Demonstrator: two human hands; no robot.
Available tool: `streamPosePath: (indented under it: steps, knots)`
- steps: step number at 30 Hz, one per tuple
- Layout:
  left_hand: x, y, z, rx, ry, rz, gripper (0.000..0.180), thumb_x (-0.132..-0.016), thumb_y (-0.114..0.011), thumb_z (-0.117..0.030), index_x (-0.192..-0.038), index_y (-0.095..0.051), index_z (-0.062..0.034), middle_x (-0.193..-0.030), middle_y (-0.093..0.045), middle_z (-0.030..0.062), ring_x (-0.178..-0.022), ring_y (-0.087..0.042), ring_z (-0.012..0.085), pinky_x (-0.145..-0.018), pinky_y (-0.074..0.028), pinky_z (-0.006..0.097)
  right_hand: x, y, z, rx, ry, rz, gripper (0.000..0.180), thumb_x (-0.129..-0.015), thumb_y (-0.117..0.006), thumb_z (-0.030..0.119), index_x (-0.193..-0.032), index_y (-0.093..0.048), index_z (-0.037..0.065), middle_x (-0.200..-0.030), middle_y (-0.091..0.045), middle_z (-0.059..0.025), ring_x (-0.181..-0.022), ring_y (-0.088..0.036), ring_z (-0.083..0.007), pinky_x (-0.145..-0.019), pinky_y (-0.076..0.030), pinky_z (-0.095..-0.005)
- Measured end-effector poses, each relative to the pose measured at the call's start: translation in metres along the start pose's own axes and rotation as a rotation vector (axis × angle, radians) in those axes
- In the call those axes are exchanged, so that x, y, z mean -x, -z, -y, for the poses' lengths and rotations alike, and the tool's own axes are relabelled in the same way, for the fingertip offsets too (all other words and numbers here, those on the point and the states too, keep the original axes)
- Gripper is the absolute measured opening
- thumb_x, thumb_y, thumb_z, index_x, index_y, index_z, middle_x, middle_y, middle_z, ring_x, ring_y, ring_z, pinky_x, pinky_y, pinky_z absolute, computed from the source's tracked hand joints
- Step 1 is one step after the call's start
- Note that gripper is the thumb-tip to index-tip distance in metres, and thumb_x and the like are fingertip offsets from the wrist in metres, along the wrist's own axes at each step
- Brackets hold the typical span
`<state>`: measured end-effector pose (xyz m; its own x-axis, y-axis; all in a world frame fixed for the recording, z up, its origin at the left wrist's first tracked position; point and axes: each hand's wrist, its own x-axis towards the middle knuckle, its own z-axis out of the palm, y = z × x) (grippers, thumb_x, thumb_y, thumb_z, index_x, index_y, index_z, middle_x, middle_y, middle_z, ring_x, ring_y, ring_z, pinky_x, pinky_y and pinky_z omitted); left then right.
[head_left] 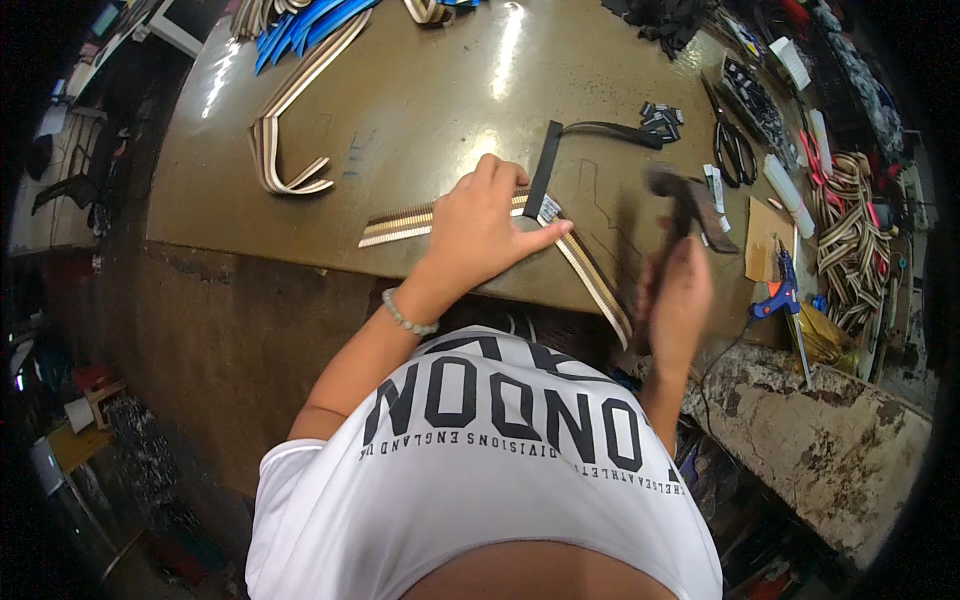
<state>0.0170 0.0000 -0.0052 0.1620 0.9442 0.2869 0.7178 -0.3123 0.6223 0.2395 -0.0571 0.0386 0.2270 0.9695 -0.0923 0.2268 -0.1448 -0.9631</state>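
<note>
Our unclenched left hand (483,225) pins the strip (588,270), likely light, pliable, best held mid-length; our right hand (683,290) grips a hammer (692,205).

A glossy brown worktop (420,120), streaked with bright reflections (507,45), stands above a dark brown floor (230,350), with a mottled, peeling surface (830,440) at lower right and shadowy clutter (140,450) along the left.

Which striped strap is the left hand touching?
The flat, bent brown-and-cream strap at the brown table's near edge; other striped straps lie away from the left hand.
</note>
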Motion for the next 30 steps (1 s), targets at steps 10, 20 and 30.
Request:
streamPosePath:
  steps: [10, 20, 30]
  knots:
    - [0.001, -0.005, 0.004, 0.074, 0.109, 0.036, 0.021, -0.084, -0.071, -0.025, -0.094, -0.066, -0.0074, -0.096, -0.061, 0.0073, -0.086, -0.062, 0.0288, -0.071, -0.051, 0.041, -0.035, 0.032, -0.046, 0.806, 0.421, -0.059, 0.033, -0.093, -0.064, 0.031, -0.113, -0.066, 0.005, -0.099, -0.069, -0.0192, -0.087, -0.068, -0.0378, -0.072, -0.053, -0.0404]
    - [0.008, 0.045, 0.023, 0.047, -0.113, 0.188, 0.033, -0.075, -0.08, -0.023, -0.102, -0.067, -0.0086, -0.104, -0.062, 0.0076, -0.1, -0.055, 0.0273, -0.087, -0.044, 0.039, -0.035, 0.024, -0.028, 0.79, 0.314, -0.091, 0.032, -0.091, -0.067, 0.032, -0.109, -0.068, 0.006, -0.093, -0.068, -0.0184, -0.08, -0.066, -0.0389, -0.07, -0.052, -0.0435]
    - [-0.024, 0.055, 0.023, 0.024, 0.036, 0.458, 0.029, -0.077, -0.079, -0.02, -0.098, -0.067, -0.0053, -0.095, -0.066, 0.0112, -0.09, -0.061, 0.0297, -0.08, -0.048, 0.039, -0.029, 0.019, -0.032, 0.796, 0.317, -0.174, 0.03, -0.091, -0.066, 0.028, -0.11, -0.067, 0.006, -0.091, -0.067, -0.0173, -0.078, -0.066, -0.0376, -0.068, -0.051, -0.0426]
